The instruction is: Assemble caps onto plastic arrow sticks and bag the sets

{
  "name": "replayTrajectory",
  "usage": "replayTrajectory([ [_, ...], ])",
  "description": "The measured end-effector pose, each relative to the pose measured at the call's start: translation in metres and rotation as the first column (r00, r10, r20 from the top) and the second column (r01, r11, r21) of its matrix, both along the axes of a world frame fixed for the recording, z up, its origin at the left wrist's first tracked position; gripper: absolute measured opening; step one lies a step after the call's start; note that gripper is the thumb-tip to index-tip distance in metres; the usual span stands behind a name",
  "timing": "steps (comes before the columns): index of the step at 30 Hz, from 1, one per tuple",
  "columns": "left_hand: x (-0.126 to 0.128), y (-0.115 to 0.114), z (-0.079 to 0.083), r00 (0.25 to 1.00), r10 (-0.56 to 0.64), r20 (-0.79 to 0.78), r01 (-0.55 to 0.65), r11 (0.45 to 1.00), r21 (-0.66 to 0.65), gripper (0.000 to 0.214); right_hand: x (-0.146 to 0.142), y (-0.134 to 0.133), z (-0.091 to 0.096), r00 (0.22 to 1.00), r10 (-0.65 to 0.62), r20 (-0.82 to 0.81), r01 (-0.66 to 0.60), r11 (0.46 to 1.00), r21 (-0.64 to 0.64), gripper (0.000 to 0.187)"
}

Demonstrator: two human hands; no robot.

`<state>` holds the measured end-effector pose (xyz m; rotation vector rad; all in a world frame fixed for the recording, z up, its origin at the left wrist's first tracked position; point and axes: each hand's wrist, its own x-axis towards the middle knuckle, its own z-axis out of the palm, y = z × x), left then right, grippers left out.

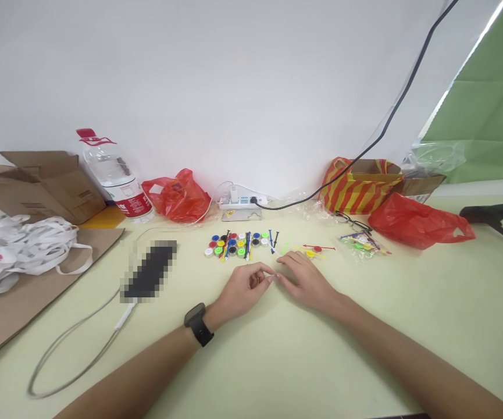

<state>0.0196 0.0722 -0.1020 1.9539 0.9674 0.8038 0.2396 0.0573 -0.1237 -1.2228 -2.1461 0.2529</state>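
Note:
My left hand [245,288] rests on the pale table [277,361], its fingers curled into a pinch on a small pale piece I cannot make out. A dark watch sits on that wrist. My right hand [304,280] lies palm down beside it, fingers bent, the fingertips meeting those of the left hand at the small piece. Just beyond both hands lies a cluster of small coloured round caps [234,243] with thin coloured sticks [273,240] among them. A red stick [318,248] and a yellow piece lie right of the cluster.
A phone [150,270] with a white cable lies at the left. White straps [15,244] sit on cardboard. At the back stand a water bottle [118,180], red bags [177,196], a power strip [242,202], a striped bag [358,185], glasses [351,221].

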Motion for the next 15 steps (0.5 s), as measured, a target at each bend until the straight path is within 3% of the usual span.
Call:
replayTrajectory([
  [4, 0.000, 0.000, 0.001, 1.000, 0.004, 0.009, -0.004, 1.000, 0.007, 0.024, -0.001, 0.001, 0.002, 0.999, 0.018, -0.043, -0.017, 1.000, 0.026, 0.006],
  [9, -0.001, 0.001, 0.000, 0.994, 0.095, 0.050, -0.099, 0.993, 0.068, 0.020, -0.003, -0.006, 0.013, 0.987, -0.036, -0.155, 0.068, 0.977, 0.203, 0.044],
  [12, -0.002, 0.002, -0.001, 0.988, 0.148, 0.053, -0.153, 0.979, 0.131, 0.016, -0.002, -0.011, 0.019, 0.961, -0.088, -0.261, 0.156, 0.954, 0.256, 0.052],
  [15, -0.002, 0.001, 0.000, 0.988, 0.153, 0.031, -0.156, 0.972, 0.177, 0.018, 0.000, -0.014, 0.022, 0.931, -0.119, -0.345, 0.202, 0.955, 0.217, 0.056],
])
